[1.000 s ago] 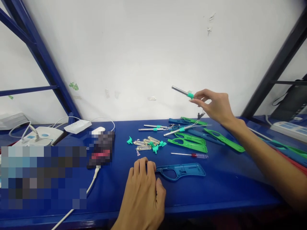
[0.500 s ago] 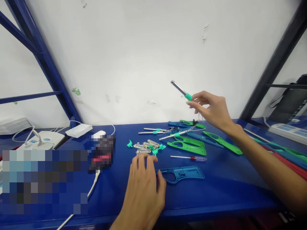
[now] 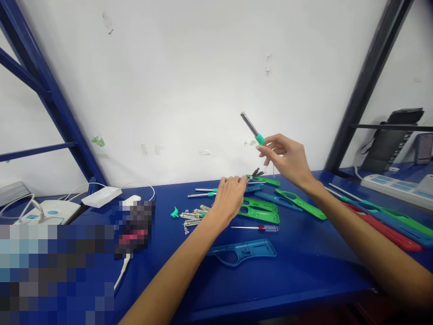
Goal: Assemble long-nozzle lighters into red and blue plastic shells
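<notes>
From the head view, the left hand (image 3: 230, 196) is what has moved most: a moment ago it lay at the front, by the narrow end of the blue shell (image 3: 257, 249), and now it reaches to the back of the table (image 3: 304, 280), over the loose rods (image 3: 201, 195). Its fingers are bent down among them; I can't tell from here how far they are closed or whether they have hold of anything.

The right hand (image 3: 287, 160) is still up in front of the wall (image 3: 189, 90), thumb and fingers pinched almost together on the lower end of the raised rod (image 3: 249, 124), by its green collar (image 3: 260, 139). That rod stands steeper than it did. Nearly all of its metal length sticks out past the fingertips, up and to the left, well clear of the table. Thin wires (image 3: 273, 169) hang below that hand, near a black piece (image 3: 257, 172) just beyond the left hand.

The blue shell lies in front, with the screwdriver (image 3: 269, 228) behind it and the green shells (image 3: 260, 214) farther back. Small metal parts (image 3: 192, 216) are heaped beside the left forearm.
</notes>
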Demonstrator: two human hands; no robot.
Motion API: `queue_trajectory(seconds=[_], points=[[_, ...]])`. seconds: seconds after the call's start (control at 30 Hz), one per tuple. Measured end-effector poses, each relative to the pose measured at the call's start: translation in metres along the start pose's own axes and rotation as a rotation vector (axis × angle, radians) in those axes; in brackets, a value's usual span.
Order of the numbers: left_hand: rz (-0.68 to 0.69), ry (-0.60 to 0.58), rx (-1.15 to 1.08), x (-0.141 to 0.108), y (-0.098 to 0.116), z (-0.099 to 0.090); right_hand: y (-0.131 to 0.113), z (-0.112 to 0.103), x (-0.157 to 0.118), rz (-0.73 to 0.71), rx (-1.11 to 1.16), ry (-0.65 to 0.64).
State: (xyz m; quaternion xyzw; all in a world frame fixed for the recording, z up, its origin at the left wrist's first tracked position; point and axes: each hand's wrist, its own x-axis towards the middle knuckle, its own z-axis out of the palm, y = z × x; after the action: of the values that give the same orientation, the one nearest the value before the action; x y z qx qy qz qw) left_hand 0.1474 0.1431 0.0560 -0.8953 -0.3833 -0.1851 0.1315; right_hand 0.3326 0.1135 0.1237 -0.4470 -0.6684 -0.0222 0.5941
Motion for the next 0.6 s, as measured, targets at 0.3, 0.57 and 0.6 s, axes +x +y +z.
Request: queue_trajectory(seconds=[0.3,0.57,0.6], points=[[-0.004,0.03,0.049,-0.006,-0.001,-0.01,0.013,0.019,-0.01,0.123,0.087,-0.168],[0.003,0.081,0.037,-0.009,-0.002,-0.015,0.013,0.024,-0.016,0.212,0.103,-0.251],[-0.004,0.084,0.029,-0.009,-0.003,-0.016,0.014,0.023,-0.014,0.225,0.104,-0.232]])
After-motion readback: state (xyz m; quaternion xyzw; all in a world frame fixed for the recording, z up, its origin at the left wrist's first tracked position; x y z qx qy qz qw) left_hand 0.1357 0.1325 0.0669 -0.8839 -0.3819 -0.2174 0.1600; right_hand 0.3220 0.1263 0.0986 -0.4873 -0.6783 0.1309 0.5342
